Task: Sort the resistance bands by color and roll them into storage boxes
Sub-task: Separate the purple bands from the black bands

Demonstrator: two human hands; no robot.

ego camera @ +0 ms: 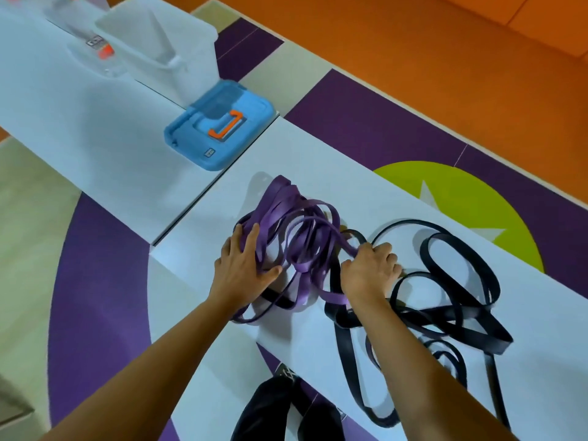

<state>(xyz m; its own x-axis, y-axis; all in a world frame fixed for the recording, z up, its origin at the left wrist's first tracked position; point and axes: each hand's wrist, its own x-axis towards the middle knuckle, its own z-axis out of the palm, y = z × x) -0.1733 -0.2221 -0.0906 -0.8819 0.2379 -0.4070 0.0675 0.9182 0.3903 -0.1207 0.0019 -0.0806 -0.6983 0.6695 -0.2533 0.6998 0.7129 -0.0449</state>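
Purple bands (pixel 296 230) — under left hand (pixel 241 265)

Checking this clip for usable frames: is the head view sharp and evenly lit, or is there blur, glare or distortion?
Head view: purple bands fairly sharp; black bands smear toward the lower right edge; clear storage box at top left washed out and soft; soft shadows under the bands on the white table, no hard glare; wide lens stretches the table edges.

Purple bands (pixel 300 265) heaped in loose loops; black bands (pixel 490 334) tangled just beside, partly overlapping; translucent box (pixel 187 68) upright, well apart
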